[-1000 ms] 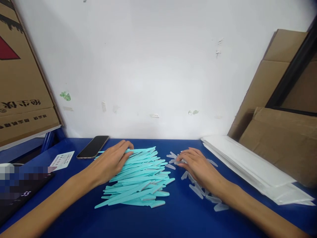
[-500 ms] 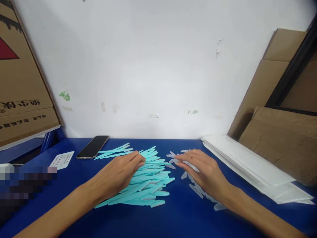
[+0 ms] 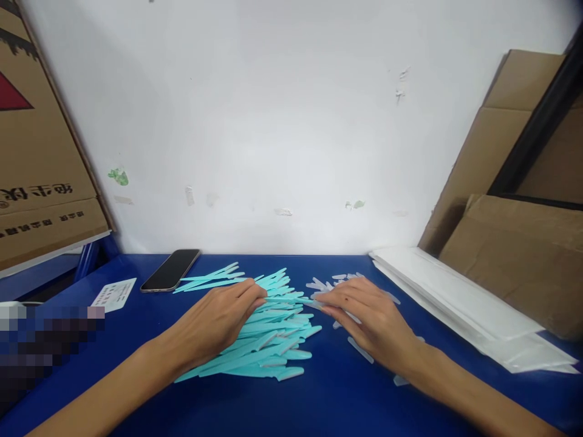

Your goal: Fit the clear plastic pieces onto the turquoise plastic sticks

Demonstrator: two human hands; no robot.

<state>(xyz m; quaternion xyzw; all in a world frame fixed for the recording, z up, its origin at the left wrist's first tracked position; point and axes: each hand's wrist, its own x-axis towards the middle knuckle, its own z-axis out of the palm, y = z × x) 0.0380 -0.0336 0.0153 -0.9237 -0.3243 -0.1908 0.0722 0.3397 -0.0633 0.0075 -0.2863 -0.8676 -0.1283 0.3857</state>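
Observation:
A heap of flat teal plastic sticks point(image 3: 268, 337) lies on the blue table point(image 3: 328, 394). My left hand point(image 3: 218, 318) rests on the heap's left side, its fingertips pinching one teal stick point(image 3: 286, 300) that points right. My right hand point(image 3: 367, 315) lies over a scatter of small clear plastic caps point(image 3: 359, 350). Its fingertips meet the free tip of that stick and seem to hold a clear cap point(image 3: 316, 301) there. A few teal sticks point(image 3: 209, 279) lie apart behind my left hand.
A black phone point(image 3: 170, 270) and a white card point(image 3: 113, 294) lie at the back left. A stack of white bags point(image 3: 455, 300) and leaning cardboard point(image 3: 514, 261) fill the right side. A cardboard box point(image 3: 40, 158) stands at the left, above a blurred dark device point(image 3: 40, 346).
My left hand slid right along the heap from its far left end, leaving a few sticks behind. My right hand shifted left until its fingertips met the stick's tip.

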